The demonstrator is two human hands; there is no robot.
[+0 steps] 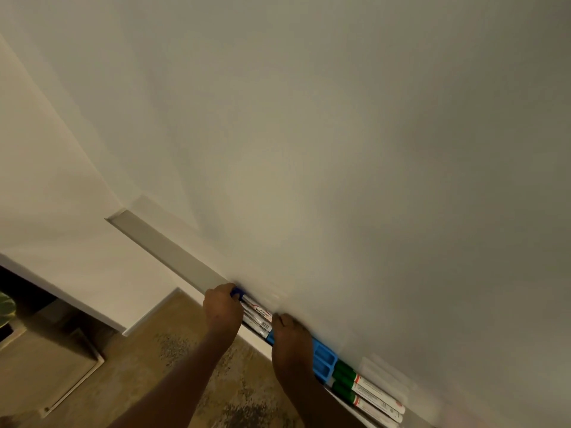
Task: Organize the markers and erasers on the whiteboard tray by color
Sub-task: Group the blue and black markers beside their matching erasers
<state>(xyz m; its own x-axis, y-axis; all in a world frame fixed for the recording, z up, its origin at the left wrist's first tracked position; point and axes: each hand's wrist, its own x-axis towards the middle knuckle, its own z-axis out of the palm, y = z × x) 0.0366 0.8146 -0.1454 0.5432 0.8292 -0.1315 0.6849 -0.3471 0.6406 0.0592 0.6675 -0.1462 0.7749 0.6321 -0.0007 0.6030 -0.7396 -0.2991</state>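
Observation:
A long grey whiteboard tray (173, 248) runs diagonally from upper left to lower right under the whiteboard (340, 149). My left hand (222, 307) is curled over the capped ends of the blue markers (256, 313), whose blue cap (237, 293) shows at my fingertips. My right hand (292, 344) rests on top of the blue eraser (324, 361), covering its left part. Right of the eraser lie green markers (364, 387), side by side with green caps toward the eraser.
The tray's left stretch holds nothing. Below it are a speckled brown floor (185, 350), a white skirting (148, 313) and a wooden cabinet (46, 359) at lower left. A plant leaf (6, 307) shows at the left edge.

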